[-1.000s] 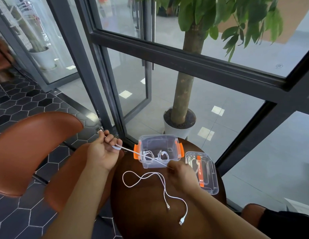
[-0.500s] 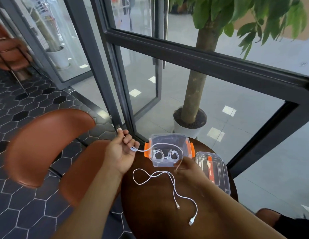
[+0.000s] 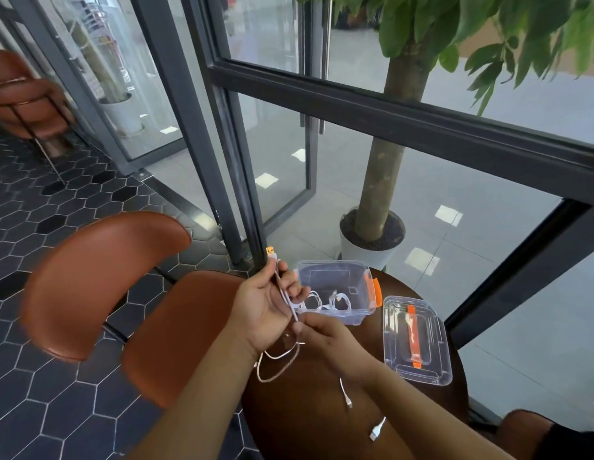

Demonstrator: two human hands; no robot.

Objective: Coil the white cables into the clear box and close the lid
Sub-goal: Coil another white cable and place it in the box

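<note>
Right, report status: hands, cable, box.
Left hand grips white cable below its USB plug; right hand pinches it lower. Clear box open, cables inside; lid beside it. Second cable loose on table.

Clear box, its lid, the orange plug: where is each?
clear box (image 3: 332,275), head view, far wall.
lid (image 3: 430,343), head view, clear panel right of its orange strip.
orange plug (image 3: 270,251), head view, its tip.

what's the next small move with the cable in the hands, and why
Probably the right hand should carry its pinched stretch up for a loop around the left hand. The white cable is gripped only near its plug end, slack hangs below the hands, and the clear box stands open.
</note>
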